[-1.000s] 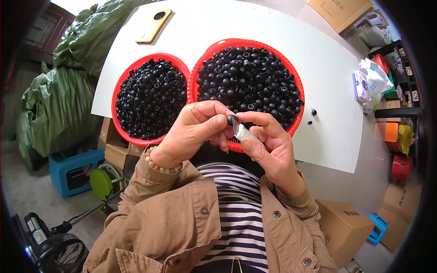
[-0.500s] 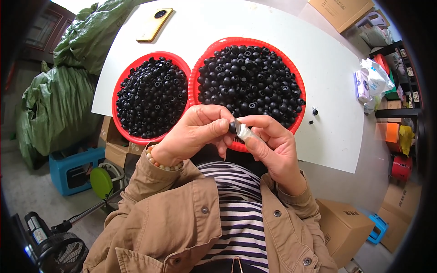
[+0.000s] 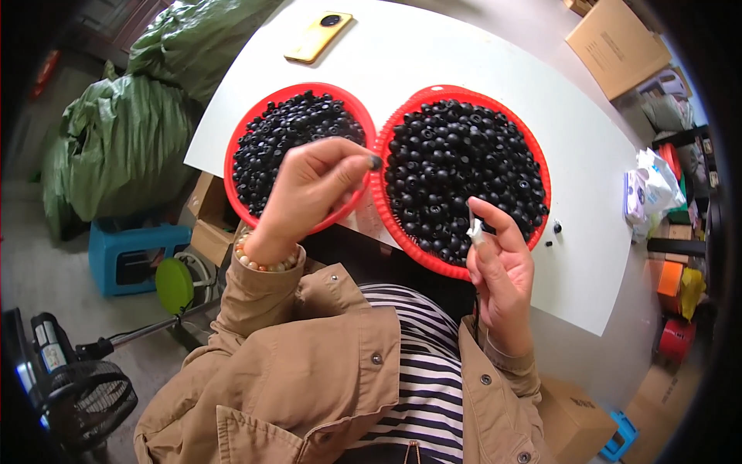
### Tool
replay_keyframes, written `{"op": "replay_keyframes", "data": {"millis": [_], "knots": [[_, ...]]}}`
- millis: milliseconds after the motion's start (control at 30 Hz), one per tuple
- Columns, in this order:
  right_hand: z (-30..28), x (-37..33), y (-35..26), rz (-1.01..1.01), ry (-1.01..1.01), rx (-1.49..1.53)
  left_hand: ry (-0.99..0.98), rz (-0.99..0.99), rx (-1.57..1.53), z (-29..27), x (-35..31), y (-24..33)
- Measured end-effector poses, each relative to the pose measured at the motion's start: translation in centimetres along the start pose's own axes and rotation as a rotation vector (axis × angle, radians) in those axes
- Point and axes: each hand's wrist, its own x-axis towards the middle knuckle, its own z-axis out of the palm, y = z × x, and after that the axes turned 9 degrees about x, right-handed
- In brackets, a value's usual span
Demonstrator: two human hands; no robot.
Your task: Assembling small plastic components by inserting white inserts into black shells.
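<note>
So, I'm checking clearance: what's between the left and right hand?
In the head view, part of the right basin, with its black pieces, shows between the left hand and right hand.

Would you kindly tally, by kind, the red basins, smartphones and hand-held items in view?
Red basins: 2
Yellow smartphone: 1
Black bead in the left hand: 1
White-wrapped blade in the right hand: 1
Total: 5

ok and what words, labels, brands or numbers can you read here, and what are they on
Nothing is clearly legible.
Upper-right cardboard box: print too small.
Lower-right cardboard box: dark marks, blurred.
White label, lower left: too small.
Purple-and-white packet, right: markings too small.
</note>
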Motion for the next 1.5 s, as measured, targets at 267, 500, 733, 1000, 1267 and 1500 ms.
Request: {"op": "replay_keyframes", "data": {"millis": [267, 500, 733, 1000, 1267, 1500], "knots": [[0.2, 0.3, 0.4, 0.005, -0.003, -0.059, 0.593, 0.11, 0.591, -6.6, 0.5, -4.1], [0.2, 0.4, 0.5, 0.003, -0.006, -0.093, 0.673, 0.133, 0.766, -7.1, 0.4, -3.9], [0.1, 0.3, 0.4, -0.001, 0.0, -0.106, 0.675, 0.112, 0.613, -6.7, 0.4, -3.7], [0.0, 0.1, 0.2, -0.034, 0.045, -0.057, 0.221, 0.28, 0.5, -0.1, 0.2, 0.3], [-0.7, 0.0, 0.3, -0.041, 0.1, -0.054, -0.04, 0.579, 0.778, 5.0, 0.6, 0.1], [-0.8, 0.0, 0.3, -0.037, 0.097, -0.033, -0.039, 0.559, 0.96, 6.4, 0.6, -0.2]]}}
